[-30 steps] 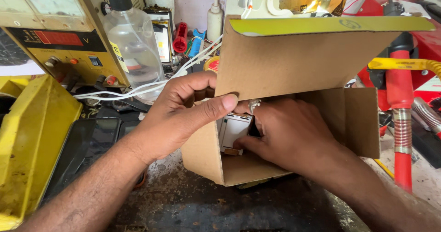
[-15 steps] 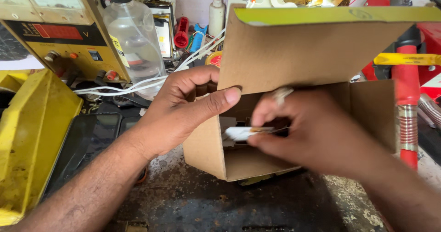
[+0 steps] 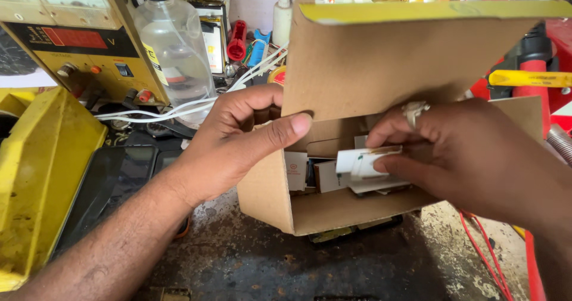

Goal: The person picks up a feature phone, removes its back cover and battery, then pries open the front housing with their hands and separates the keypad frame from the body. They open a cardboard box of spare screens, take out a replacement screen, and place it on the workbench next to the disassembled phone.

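Observation:
A brown cardboard box [image 3: 357, 69] stands tilted on the workbench, its lid flap raised and edged in yellow. My left hand [image 3: 238, 140] grips the box's left wall, thumb lying across the opening's edge. My right hand [image 3: 465, 152], a ring on one finger, pinches a small white packet [image 3: 363, 167] at the mouth of the box. Several more small white and brown packets [image 3: 310, 173] stand inside the box behind it.
A yellow bench power supply [image 3: 71, 39] and a clear plastic bottle [image 3: 173, 45] stand at the back left, with white cables [image 3: 179, 107] trailing past. A yellow case [image 3: 36, 170] lies at the left. Red tools [image 3: 536, 63] crowd the right. The benchtop [image 3: 286, 265] is dark and stained.
My right hand, earlier deep inside the box, has drawn a small white packet out toward the opening. My left hand keeps its hold on the box wall.

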